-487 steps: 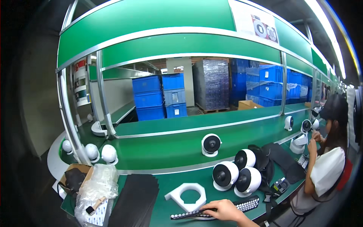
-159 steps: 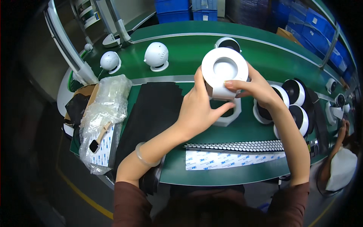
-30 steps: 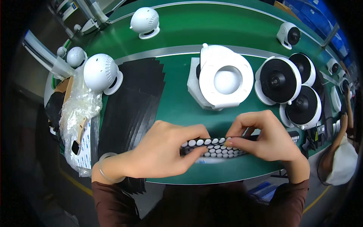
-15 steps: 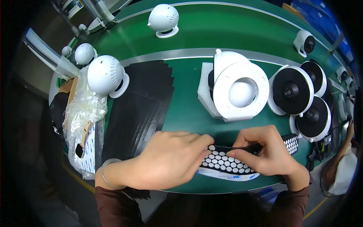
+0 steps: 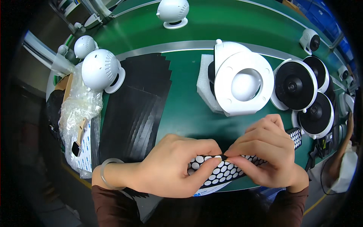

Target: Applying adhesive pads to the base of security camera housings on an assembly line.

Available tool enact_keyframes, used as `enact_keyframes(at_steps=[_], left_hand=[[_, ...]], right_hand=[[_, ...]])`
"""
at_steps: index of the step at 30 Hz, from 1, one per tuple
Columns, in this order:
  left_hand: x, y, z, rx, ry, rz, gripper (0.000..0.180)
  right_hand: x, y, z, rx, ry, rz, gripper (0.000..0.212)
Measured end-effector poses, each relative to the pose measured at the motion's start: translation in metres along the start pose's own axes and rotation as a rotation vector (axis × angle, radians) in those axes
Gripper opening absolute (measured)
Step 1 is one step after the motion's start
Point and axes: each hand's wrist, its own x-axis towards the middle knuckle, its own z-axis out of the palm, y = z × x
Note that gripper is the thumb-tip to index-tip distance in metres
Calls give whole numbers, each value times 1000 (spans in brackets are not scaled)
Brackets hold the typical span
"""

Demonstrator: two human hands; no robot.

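A black perforated strip with rows of white round dots [image 5: 223,174] is bent along its top edge between my two hands. My left hand [image 5: 172,166] pinches that edge with thumb and forefinger. Almost touching it, the thumb and forefinger of my right hand [image 5: 266,151] close on the same edge. A white backing sheet with blue print [image 5: 213,190] shows under the strip. Just beyond my hands, a white round fan-like device [image 5: 227,94] lies with its ring-shaped base facing me, against a white foam piece [image 5: 206,85].
Black flat sheets [image 5: 130,113] are stacked at left, beside clear plastic wrap [image 5: 81,102] and a wristwatch [image 5: 77,147]. Black-fronted white fans [image 5: 295,85] crowd the right side, near another dotted strip [image 5: 295,138]. More white units stand at left and on the green belt [image 5: 219,20].
My right hand has lifted its fingers and turned into a pinch at the strip's top edge. My left hand has moved its thumb onto the strip, which now tilts.
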Motion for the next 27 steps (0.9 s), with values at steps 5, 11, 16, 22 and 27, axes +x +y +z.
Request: enact_keyframes(at_steps=[5, 11, 16, 22, 27], left_hand=[[-2, -1, 1, 66, 3, 112, 7], [-3, -2, 6, 101, 19, 177, 6], [-3, -4, 8, 76, 57, 151, 2], [-1, -7, 8, 13, 70, 103, 2], [-2, -7, 9, 69, 97, 150, 2]], right_hand=[[0, -4, -4, -52, -13, 16, 15], [-1, -4, -3, 19, -29, 67, 13], [-1, -4, 0, -67, 48, -20, 13], [-3, -2, 4, -108, 78, -38, 14], [1, 1, -1, 57, -29, 50, 12]])
